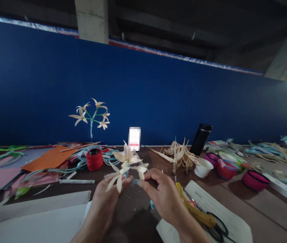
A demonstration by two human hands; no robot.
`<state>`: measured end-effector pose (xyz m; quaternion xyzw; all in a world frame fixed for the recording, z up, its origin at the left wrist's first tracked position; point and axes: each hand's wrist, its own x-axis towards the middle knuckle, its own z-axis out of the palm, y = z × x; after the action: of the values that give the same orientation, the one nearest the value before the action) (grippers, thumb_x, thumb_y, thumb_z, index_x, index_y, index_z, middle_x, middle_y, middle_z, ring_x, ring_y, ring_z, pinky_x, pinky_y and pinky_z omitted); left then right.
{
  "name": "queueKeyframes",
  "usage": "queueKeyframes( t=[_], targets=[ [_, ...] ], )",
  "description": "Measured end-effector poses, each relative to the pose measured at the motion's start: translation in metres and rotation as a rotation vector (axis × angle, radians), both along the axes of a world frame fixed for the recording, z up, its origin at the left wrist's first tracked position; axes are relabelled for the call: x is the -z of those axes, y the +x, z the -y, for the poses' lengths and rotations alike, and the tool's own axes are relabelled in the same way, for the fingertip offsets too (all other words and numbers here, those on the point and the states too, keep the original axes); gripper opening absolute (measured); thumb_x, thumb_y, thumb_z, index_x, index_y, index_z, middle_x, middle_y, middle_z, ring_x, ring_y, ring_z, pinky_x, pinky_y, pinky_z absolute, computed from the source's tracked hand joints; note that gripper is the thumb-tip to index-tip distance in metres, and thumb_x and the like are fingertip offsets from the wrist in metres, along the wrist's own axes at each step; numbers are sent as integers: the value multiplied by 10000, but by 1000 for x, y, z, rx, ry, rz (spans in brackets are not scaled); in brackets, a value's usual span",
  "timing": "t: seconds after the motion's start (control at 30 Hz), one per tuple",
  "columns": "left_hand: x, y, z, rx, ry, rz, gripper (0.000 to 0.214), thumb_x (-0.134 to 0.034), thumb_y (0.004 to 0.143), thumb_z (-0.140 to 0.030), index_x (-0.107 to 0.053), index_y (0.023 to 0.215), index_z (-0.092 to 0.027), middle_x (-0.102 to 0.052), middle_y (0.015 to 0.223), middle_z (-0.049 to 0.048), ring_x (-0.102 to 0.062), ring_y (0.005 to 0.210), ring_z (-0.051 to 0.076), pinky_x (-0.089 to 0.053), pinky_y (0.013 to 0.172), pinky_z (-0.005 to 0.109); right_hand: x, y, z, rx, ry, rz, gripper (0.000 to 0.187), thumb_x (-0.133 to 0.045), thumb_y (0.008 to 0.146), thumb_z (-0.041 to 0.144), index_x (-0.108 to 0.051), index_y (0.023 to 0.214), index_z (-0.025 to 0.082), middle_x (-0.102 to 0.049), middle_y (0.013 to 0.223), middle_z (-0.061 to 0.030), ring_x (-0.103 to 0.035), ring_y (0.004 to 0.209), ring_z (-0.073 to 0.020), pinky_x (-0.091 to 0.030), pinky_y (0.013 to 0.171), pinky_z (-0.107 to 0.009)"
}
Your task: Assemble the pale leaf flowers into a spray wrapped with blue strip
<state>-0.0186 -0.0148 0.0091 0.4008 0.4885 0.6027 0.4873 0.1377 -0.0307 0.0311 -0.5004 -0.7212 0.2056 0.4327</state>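
A bunch of cream artificial flowers (126, 159), their pointed petals looking like dried husk, stands upright between my hands. My left hand (108, 192) is closed round the blue-wrapped stem just below the blooms. Its fingertips are partly behind a drooping petal. Close by on the right, my right hand (160, 189) pinches a short pale blue strip (135, 181), which reaches across to the stem. Behind them on the left, a finished-looking spray of similar flowers (91, 118) stands on a light blue stem.
A red roll (94, 160) sits by blue cords. Dried husks (180, 157), a black bottle (201, 139), a white cup (203, 167) and a magenta bowl (256, 180) are at right. A yellow-handled tool (199, 213) and black scissors (218, 225) lie on papers. Orange sheet (49, 158) at left.
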Motion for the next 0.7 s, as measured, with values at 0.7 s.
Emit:
queueKeyframes(
  t=[0.7],
  targets=[
    [-4, -1, -3, 188, -85, 29, 324, -776, 515, -348, -617, 725, -159, -602, 565, -49, -528, 515, 77, -419, 521, 175, -3, 1, -1, -1, -35, -24, 74, -590, 776, 246, -639, 744, 199, -638, 676, 32, -565, 636, -111, -404, 598, -200]
  ],
)
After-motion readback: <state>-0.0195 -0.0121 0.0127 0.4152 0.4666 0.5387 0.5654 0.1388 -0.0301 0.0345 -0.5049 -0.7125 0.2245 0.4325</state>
